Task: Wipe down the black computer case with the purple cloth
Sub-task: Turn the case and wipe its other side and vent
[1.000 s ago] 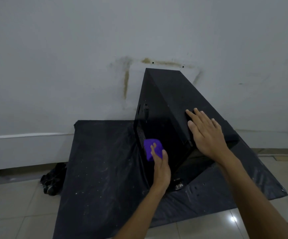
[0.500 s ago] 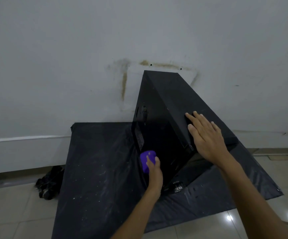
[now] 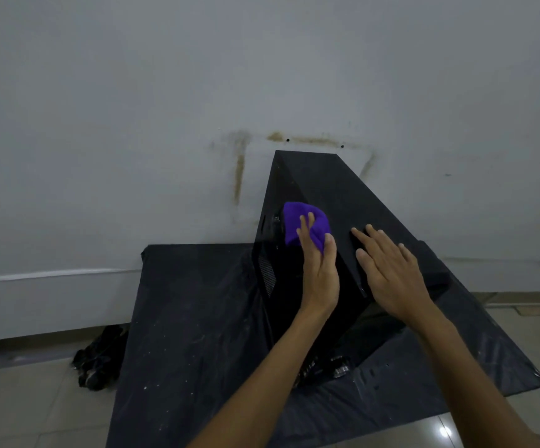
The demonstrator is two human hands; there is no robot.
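Observation:
The black computer case [image 3: 333, 189] stands on end on a black plastic sheet, its far top edge close to the wall. My left hand [image 3: 318, 273] holds the purple cloth [image 3: 297, 221] between thumb and fingers and presses it against the upper part of the case's left face, beside its front edge. My right hand [image 3: 388, 273] lies flat with straight fingers on the case's sloping right panel, steadying it. The foot of the case is partly hidden behind my forearms.
The black plastic sheet [image 3: 191, 318], speckled with white dust, covers the tiled floor [image 3: 36, 409] under the case. A crumpled black bundle [image 3: 99, 358] lies on the floor at the sheet's left edge. The stained white wall [image 3: 165, 124] rises right behind.
My left hand has carried the purple cloth up the case's left face from near its bottom to near its top. My right hand has stayed flat on the right panel.

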